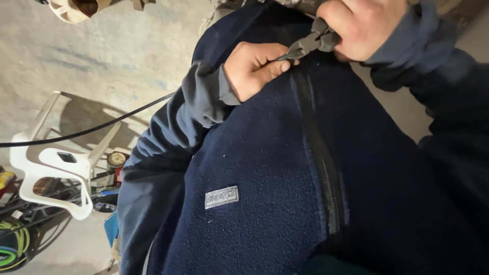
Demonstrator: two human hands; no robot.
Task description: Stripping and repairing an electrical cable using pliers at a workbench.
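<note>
The right hand [364,25], at one o'clock in the view, grips pliers [308,43] whose tip bites at the top of the jacket [265,168] zipper [321,153]. The left hand [252,69] pinches the fleece beside it. Best to keep the cloth taut and squeeze gently, tip square on the metal.

Both hands [305,46] work pliers [308,43] at a navy fleece's [254,168] zip [318,147].

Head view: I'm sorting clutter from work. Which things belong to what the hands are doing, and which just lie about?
In use: pliers, right hand, left hand, jacket zipper.
Lying about: white plastic chair, black cable, green hose.
</note>
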